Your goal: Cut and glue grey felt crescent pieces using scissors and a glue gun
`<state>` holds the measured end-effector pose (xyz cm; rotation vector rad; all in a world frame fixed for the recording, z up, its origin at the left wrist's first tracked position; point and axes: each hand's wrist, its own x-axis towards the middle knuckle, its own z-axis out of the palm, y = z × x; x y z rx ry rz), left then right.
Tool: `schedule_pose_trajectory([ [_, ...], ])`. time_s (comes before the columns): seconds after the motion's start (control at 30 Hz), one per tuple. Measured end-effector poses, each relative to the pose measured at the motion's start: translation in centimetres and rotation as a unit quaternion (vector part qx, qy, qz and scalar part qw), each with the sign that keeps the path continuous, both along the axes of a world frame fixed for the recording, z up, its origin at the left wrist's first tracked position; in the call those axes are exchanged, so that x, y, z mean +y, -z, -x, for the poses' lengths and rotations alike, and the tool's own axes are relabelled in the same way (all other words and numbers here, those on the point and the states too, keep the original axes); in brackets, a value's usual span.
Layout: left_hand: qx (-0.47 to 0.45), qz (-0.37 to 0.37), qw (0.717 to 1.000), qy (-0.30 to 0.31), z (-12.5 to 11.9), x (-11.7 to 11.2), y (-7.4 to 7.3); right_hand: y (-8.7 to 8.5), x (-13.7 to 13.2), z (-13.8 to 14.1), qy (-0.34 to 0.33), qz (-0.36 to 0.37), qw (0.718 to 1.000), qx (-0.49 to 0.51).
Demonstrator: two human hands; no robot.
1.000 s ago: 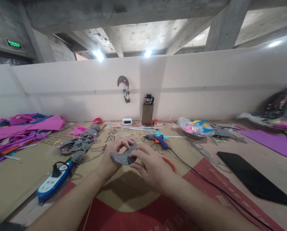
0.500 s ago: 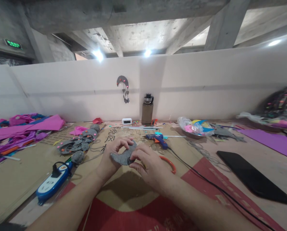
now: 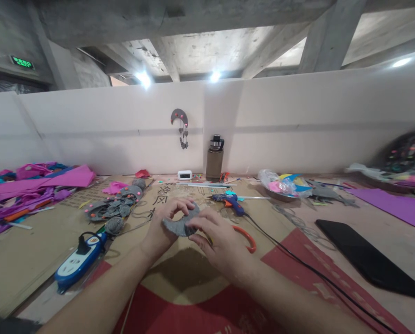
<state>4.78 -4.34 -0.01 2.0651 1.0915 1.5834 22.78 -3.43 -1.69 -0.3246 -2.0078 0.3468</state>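
Observation:
Both hands hold a grey crescent moon (image 3: 178, 226), which looks like felt or wound yarn, above the cardboard. My left hand (image 3: 161, 227) curls round its far and left side, thumb and fingers closed on it. From the right, my right hand (image 3: 218, 239) pinches the crescent's near right part between thumb and fingers. Orange-handled scissors (image 3: 249, 239) lie partly hidden behind the right hand. Just beyond is a blue hot glue gun (image 3: 230, 200) with its cord running to the right. A finished-looking grey crescent with hanging pieces (image 3: 180, 117) is on the white wall.
Left of the hands are a power strip (image 3: 80, 262), a grey yarn ball (image 3: 114, 225) and decorated grey crescents (image 3: 110, 208). Pink and purple felt (image 3: 59, 178) is heaped farther left. Behind stand a bottle (image 3: 214, 160) and a small white clock (image 3: 184, 175). A black phone (image 3: 370, 255) lies right.
The whole view has shifted slightly, so things appear a little farther right. Both hands keep hold of the grey crescent, with its tilt nearly the same.

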Motion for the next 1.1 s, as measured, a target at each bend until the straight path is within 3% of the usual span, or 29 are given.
schedule_pose_trajectory([
  [0.17, 0.091, -0.026, 0.995, -0.011, 0.1, -0.2, 0.0, -0.1, -0.2, -0.1, -0.011, -0.021, 1.000, -0.003],
  [0.57, 0.124, -0.008, 0.991, -0.052, -0.2, -0.4, 0.2, 0.0, -0.1, 0.0, 0.016, -0.007, 1.000, 0.012],
  [0.73, 0.161, 0.075, 0.980, -0.093, -0.8, -0.2, 0.1, -0.4, 0.7, -0.6, 0.078, 0.123, 0.988, 0.040],
  [0.93, 0.093, 0.278, 0.956, 0.028, -0.9, 0.2, 0.5, 0.0, 2.6, -0.3, 0.025, 0.386, 0.920, 0.068],
  [1.0, 0.079, 0.309, 0.947, 0.046, -0.8, 0.2, 0.5, -0.1, 2.8, -0.2, 0.006, 0.425, 0.902, 0.069],
  [1.1, 0.095, 0.324, 0.939, 0.057, -0.7, 0.0, 0.3, -0.3, 3.0, -0.3, -0.008, 0.418, 0.906, 0.070],
])
